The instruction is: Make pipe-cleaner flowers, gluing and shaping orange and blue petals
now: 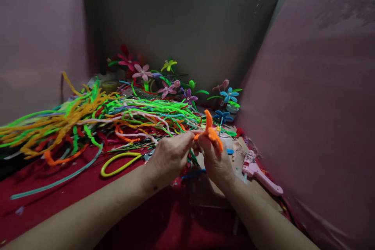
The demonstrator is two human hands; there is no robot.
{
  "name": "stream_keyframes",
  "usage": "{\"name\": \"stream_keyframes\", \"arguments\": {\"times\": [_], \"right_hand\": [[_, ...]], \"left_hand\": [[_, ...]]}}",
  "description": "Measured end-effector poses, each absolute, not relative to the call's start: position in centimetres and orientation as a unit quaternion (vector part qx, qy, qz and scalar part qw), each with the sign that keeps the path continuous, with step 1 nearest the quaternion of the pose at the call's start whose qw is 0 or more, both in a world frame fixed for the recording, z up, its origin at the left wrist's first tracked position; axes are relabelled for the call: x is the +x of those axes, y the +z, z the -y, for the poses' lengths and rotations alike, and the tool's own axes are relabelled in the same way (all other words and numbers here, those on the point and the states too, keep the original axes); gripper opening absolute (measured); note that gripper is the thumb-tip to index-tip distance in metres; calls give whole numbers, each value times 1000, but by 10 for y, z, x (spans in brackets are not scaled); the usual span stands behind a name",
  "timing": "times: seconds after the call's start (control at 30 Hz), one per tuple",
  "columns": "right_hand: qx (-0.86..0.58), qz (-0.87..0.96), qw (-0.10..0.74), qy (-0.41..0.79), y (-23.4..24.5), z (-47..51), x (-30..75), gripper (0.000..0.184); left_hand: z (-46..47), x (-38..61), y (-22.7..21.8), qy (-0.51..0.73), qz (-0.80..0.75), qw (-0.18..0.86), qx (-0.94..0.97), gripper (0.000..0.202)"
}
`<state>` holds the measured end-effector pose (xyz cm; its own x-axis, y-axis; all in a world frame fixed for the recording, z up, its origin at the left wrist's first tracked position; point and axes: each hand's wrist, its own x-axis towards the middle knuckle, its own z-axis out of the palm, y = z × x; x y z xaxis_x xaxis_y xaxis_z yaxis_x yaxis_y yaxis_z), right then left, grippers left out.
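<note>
Both hands meet at the middle of the head view, above a red cloth. An orange pipe-cleaner flower with fuzzy petals sticks up from between them. My right hand is closed with the flower's base between thumb and fingers. My left hand is closed too, its thumb and index finger pinching at the flower's left side. The fingertips largely cover what lies between them. Under my left wrist, scissors with yellow handles lie partly hidden.
A heap of coloured pipe cleaners spreads across the left and centre. Finished pipe-cleaner flowers stand behind it. On the right, a pink glue gun rests on a piece of cardboard. Pink fabric rises at the right side.
</note>
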<state>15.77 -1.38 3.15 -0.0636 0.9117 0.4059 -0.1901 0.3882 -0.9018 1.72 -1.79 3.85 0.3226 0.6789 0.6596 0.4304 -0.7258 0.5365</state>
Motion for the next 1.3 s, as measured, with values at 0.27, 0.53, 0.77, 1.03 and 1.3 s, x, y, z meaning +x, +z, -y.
{"name": "stream_keyframes", "arguments": {"times": [0.27, 0.53, 0.77, 1.03, 1.3], "right_hand": [[-248, 559, 594, 523, 27, 6, 158, 8], [-204, 456, 575, 648, 31, 6, 158, 13], [-216, 403, 563, 689, 35, 8, 159, 23], [-295, 438, 619, 582, 31, 8, 155, 13], [-270, 535, 589, 542, 36, 13, 158, 7]], "left_hand": [[21, 19, 65, 445, -403, 447, 663, 27], [16, 14, 55, 364, -198, 816, 404, 16], [22, 18, 60, 343, -220, 807, 428, 18], [21, 20, 48, 470, -430, 209, 742, 11], [24, 21, 65, 427, -407, 510, 626, 25]]}}
